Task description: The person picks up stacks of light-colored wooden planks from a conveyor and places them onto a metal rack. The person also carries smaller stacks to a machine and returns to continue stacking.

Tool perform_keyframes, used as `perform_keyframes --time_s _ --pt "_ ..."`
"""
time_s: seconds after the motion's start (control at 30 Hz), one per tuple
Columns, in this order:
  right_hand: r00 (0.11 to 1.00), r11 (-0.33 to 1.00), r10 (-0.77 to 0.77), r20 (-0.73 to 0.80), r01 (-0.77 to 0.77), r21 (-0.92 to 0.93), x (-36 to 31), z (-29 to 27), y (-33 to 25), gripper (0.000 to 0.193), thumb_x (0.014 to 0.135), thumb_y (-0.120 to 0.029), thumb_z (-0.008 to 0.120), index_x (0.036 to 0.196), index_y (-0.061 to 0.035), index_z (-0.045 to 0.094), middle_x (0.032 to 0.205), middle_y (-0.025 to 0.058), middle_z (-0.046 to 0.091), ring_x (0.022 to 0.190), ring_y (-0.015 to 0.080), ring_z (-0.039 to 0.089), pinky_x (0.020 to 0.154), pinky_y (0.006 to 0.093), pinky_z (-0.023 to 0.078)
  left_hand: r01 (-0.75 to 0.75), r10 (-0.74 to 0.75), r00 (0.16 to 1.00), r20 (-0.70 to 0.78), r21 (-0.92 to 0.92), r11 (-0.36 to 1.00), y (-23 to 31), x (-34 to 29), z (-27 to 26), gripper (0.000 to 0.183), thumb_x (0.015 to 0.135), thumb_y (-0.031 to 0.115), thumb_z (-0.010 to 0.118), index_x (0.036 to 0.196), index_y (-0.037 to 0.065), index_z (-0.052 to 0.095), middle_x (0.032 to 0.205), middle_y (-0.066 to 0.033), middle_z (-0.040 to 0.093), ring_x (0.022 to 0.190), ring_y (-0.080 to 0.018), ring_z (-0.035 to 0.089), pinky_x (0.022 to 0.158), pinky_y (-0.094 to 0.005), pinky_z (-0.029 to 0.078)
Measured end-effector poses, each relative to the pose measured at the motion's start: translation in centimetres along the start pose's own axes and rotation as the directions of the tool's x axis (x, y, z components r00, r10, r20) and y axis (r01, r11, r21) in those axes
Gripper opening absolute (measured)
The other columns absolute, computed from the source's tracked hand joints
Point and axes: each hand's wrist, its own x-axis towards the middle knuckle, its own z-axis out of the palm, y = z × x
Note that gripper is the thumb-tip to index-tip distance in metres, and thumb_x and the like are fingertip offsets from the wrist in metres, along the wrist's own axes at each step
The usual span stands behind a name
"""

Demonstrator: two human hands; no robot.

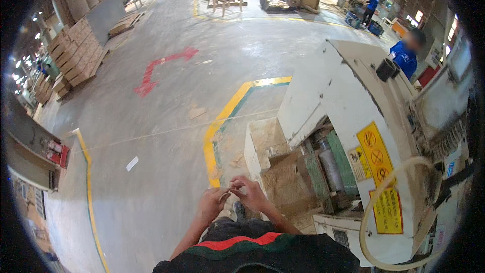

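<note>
My left hand (213, 203) and my right hand (248, 192) meet in front of my body, low in the view. The fingertips of both are curled in a pinch and nearly touch each other. Anything between them is too small to make out. Just right of my hands stands a large white machine (308, 91) with a roller (331, 164) between green metal parts in its opening. Sawdust coats the machine's wooden-coloured lower tray (290, 184). Below my hands one shoe (239, 210) shows on the floor.
A pale hose (366, 222) loops along the machine beside yellow warning labels (375, 156). Yellow floor lines (222, 116) border it. A person in blue (404, 58) is behind the machine. Stacked wood (78, 50) stands far left; chair frames (225, 0) stand ahead. A white strip (132, 164) lies on the floor.
</note>
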Motion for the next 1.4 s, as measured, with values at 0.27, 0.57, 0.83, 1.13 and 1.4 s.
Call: perform_keyframes --time_s 0.27,0.57,0.83,1.13,1.4 --pt "0.990 0.997 -0.059 0.128 0.065 -0.046 18.2 2.7 6.1 0.026 0.081 0.000 0.063 0.104 -0.0031 0.053 0.084 0.0107 0.064 0.084 0.0213 0.066 0.074 0.0328 0.050 0.084 -0.085 0.995 -0.045 -0.021 0.996 -11.6 13.1 -3.5 0.012 0.081 0.006 0.063 0.093 0.006 0.067 0.085 -0.0156 0.066 0.079 -0.0340 0.062 0.067 -0.0413 0.047" --pt "0.971 0.922 -0.154 0.184 0.208 -0.326 44.9 1.9 10.5 0.023 0.083 0.001 0.053 0.106 -0.0023 0.049 0.081 0.0157 0.060 0.080 0.0345 0.060 0.069 0.0407 0.046 -0.182 0.172 0.982 0.081 0.146 0.972 -29.4 36.7 -9.0 0.003 0.081 0.006 0.059 0.081 0.005 0.061 0.065 -0.0115 0.056 0.064 -0.0338 0.056 0.058 -0.0444 0.042" --pt "0.986 0.970 0.002 -0.164 -0.042 -0.241 60.8 -6.0 14.1 0.017 0.086 -0.005 0.055 0.102 -0.0014 0.049 0.082 0.0167 0.059 0.082 0.0345 0.059 0.070 0.0429 0.045 -0.517 0.453 0.826 0.336 0.130 0.846 -30.4 61.7 -12.2 0.006 0.082 0.010 0.060 0.078 0.006 0.063 0.067 -0.0111 0.059 0.065 -0.0307 0.058 0.060 -0.0407 0.043" --pt "0.925 0.908 -0.065 -0.375 -0.102 -0.407 75.0 -21.0 23.5 0.011 0.084 -0.003 0.054 0.095 -0.0009 0.050 0.078 0.0147 0.058 0.079 0.0330 0.059 0.067 0.0409 0.045 -0.533 0.460 0.756 0.467 0.030 0.846 -29.6 87.0 -4.8 0.008 0.080 0.013 0.063 0.078 0.006 0.065 0.068 -0.0141 0.060 0.066 -0.0337 0.059 0.062 -0.0434 0.045" --pt "0.889 0.870 -0.094 -0.449 -0.145 -0.470 85.2 -37.7 24.9 0.015 0.077 -0.002 0.056 0.090 -0.0046 0.050 0.079 0.0116 0.058 0.082 0.0328 0.057 0.072 0.0410 0.044 -0.640 0.597 0.641 0.482 -0.093 0.763 -22.9 107.0 0.4 0.008 0.080 0.009 0.060 0.076 0.004 0.063 0.069 -0.0140 0.060 0.066 -0.0331 0.058 0.066 -0.0428 0.043"
